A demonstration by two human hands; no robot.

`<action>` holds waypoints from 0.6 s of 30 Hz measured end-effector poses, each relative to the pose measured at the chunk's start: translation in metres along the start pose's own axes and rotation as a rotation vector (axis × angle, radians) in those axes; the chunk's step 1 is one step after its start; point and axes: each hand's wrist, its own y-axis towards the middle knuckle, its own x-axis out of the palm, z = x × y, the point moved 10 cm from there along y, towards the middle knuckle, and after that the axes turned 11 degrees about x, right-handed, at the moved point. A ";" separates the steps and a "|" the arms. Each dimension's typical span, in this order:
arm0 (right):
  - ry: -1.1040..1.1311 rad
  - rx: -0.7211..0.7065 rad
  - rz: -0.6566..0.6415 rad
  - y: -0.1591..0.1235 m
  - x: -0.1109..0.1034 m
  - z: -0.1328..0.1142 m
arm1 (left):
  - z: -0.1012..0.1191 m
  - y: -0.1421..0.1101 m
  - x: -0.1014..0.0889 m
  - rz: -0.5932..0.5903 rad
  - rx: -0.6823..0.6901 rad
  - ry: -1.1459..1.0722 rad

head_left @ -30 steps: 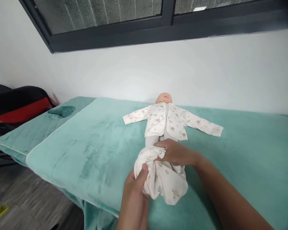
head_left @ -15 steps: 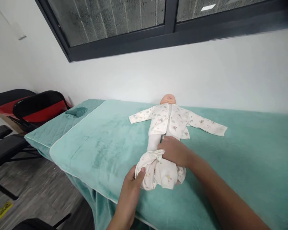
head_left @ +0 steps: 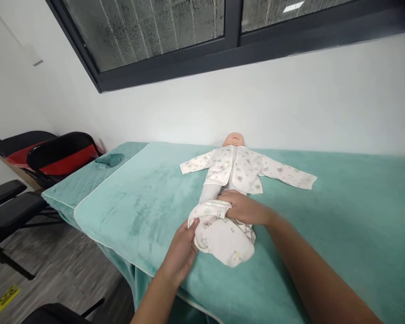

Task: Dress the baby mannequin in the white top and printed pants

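A baby doll [head_left: 234, 139] lies on its back on a teal blanket [head_left: 340, 211], head toward the wall. It wears an open white printed jacket [head_left: 239, 168] with both sleeves spread out. Bunched white printed trousers [head_left: 222, 231] cover its legs. My left hand [head_left: 181, 252] grips the near left edge of the trousers' waist, fingers closed on the cloth. My right hand [head_left: 241, 208] is closed on the upper waistband, just below the jacket's hem. The doll's feet are hidden inside the cloth.
The blanket covers a table [head_left: 87, 184] against a white wall under a dark-framed window [head_left: 236, 31]. A small folded teal cloth [head_left: 110, 159] lies at the far left corner. Black and red folding chairs [head_left: 57, 155] stand to the left, above a grey floor.
The trousers' waist has moved up the doll's legs toward the jacket, both hands still gripping it. The view has shifted right, showing more chairs at the left.
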 end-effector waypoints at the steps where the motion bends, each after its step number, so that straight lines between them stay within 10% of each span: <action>1: 0.029 0.028 -0.014 0.000 -0.001 0.002 | 0.004 0.006 -0.001 -0.021 0.033 0.032; 12: 0.144 0.199 -0.063 -0.004 0.001 0.001 | 0.060 0.086 -0.012 -0.001 0.473 0.705; 18: 0.121 0.214 -0.042 0.002 0.006 0.002 | 0.061 0.112 0.001 -0.026 0.496 0.794</action>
